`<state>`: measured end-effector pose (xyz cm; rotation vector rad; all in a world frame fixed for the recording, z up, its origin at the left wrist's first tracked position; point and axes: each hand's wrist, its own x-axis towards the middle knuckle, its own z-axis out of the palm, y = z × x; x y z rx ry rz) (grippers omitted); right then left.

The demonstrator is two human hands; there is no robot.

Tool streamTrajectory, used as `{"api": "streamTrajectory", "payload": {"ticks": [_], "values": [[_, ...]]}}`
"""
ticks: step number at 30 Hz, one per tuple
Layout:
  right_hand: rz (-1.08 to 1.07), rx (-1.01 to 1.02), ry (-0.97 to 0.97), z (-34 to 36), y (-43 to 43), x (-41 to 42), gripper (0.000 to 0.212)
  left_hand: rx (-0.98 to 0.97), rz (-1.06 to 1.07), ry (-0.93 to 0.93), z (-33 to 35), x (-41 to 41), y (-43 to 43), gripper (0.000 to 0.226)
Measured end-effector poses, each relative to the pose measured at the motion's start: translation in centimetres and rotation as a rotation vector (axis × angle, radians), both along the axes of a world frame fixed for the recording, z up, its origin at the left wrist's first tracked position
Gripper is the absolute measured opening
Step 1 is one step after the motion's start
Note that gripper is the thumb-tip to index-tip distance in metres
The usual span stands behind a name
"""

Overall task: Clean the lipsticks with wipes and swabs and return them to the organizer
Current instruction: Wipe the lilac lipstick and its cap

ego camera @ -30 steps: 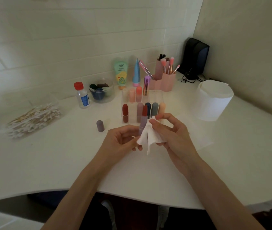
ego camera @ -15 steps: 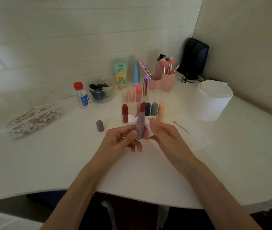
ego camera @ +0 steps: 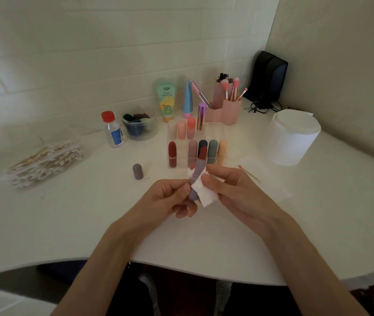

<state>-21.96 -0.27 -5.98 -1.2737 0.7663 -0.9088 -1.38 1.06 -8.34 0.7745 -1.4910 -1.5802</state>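
Head view: swabs (ego camera: pixel 44 163) lie heaped at the far left of the tabletop (ego camera: pixel 90 224), and a grey cap (ego camera: pixel 137 171) stands alone, apart from the hands. The left hand (ego camera: pixel 165 201) curls thumb and fingers round the lower part of the lipstick (ego camera: pixel 195 179), which tilts up, its red tip overlapping the organizer (ego camera: pixel 215 130) behind. Just right of the tube, the right hand (ego camera: pixel 236 192) pinches a wipe (ego camera: pixel 207 195) against its side. Part of the wipe is hidden behind the tube; the organizer's clear walls are hard to trace.
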Motion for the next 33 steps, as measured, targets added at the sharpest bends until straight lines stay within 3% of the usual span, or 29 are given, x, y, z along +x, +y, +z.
{"api": "streamTrajectory", "payload": {"ticks": [10,22,26,33], "values": [[0.078,-0.077,0.092,0.2,0.7,0.2,0.033,0.080,-0.101,-0.029,0.3,0.4,0.4,0.028],[-0.136,-0.346,0.230,-0.7,0.0,1.5,0.024,-0.064,0.394,-0.213,0.7,-0.7,0.4,0.006],[-0.223,-0.441,0.298,-1.5,-0.6,2.1,0.023,-0.197,0.550,-0.289,0.5,-0.8,0.2,0.012],[-0.192,-0.322,0.207,-1.3,0.0,2.0,0.019,-0.276,0.556,-0.299,0.4,-0.8,0.2,0.020]]}}
